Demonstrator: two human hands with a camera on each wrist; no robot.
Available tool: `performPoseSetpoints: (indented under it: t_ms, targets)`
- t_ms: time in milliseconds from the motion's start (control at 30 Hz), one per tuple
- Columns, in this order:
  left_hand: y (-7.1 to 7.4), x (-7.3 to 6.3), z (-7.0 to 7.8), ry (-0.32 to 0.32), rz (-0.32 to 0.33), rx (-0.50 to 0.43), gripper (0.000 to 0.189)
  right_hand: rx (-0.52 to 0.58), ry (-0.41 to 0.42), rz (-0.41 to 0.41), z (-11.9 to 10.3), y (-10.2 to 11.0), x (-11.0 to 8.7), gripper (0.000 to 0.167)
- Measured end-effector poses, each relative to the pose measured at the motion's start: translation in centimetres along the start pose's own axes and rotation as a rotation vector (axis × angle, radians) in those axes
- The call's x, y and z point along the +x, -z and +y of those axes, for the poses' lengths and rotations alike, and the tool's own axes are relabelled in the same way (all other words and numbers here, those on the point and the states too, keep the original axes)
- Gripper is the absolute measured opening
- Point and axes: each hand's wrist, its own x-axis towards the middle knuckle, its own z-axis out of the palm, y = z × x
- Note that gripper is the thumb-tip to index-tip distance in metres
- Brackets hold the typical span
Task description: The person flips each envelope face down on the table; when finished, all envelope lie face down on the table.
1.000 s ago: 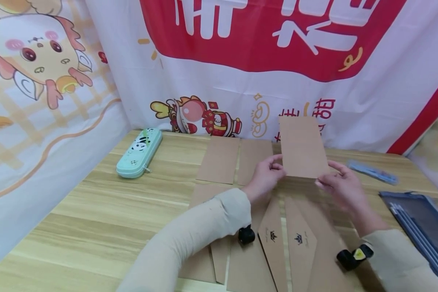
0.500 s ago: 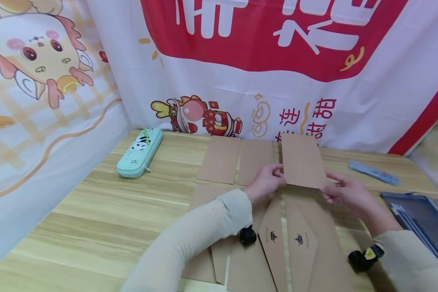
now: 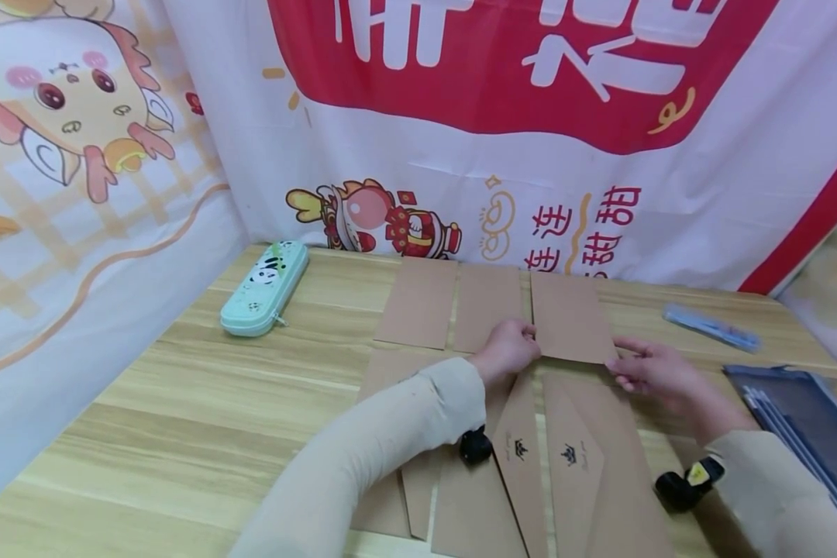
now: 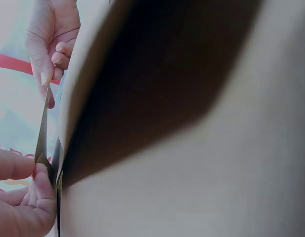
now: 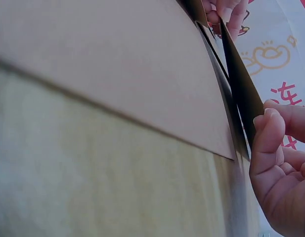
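Left grip (image 3: 509,347), right grip (image 3: 647,370) pinch brown card (image 3: 573,319); flat cards (image 3: 420,302) beside, envelopes (image 3: 624,457) nearer.

From my head, one camera looks forward and down over the wooden table (image 3: 181,418); my wrist cameras (image 3: 474,447) peer low and close toward the printed cloth (image 3: 404,155), both sharing the kraft card (image 3: 570,319).

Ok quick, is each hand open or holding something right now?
Left hand: closed, pinching the brown card near its left corner.
Right hand: closed, pinching the same card at its near right corner.
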Motion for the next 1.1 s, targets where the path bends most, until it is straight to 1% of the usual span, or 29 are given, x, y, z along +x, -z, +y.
performPoseSetpoints:
  t_ms: [67,167,300,433,600,700,867,967,1100]
  targets:
    - [0.0,0.1,-0.1,0.0,-0.027,0.017,0.049,0.02,-0.009,0.008,0.1,0.0,0.0,0.073]
    - [0.1,0.1,-0.2,0.01,-0.072,0.014,0.051,0.049,-0.032,0.022,0.2,0.1,0.0,0.075]
    - [0.1,0.2,-0.2,0.035,-0.099,-0.011,0.051,0.064,-0.06,0.04,0.3,0.2,0.0,0.075]
    - [0.1,0.2,-0.1,0.051,-0.102,-0.025,0.051,0.065,-0.071,0.049,0.4,0.3,0.1,0.074]
    - [0.4,0.2,-0.1,0.039,-0.09,0.011,0.051,0.078,-0.081,0.056,0.3,0.3,0.2,0.075]
    - [0.8,0.1,0.0,0.039,-0.086,0.013,0.052,0.097,-0.077,0.059,0.1,0.3,0.2,0.074]
    - [1.3,0.0,0.4,0.025,-0.1,-0.043,0.054,0.101,-0.064,0.066,-0.2,0.1,0.0,0.074]
    - [1.9,-0.5,0.9,0.006,-0.134,-0.065,0.053,0.089,-0.029,0.057,-0.5,-0.2,-0.2,0.075]
    - [2.8,-1.4,1.7,-0.036,-0.195,-0.079,0.053,0.099,0.024,0.044,-1.2,-0.8,-0.6,0.074]
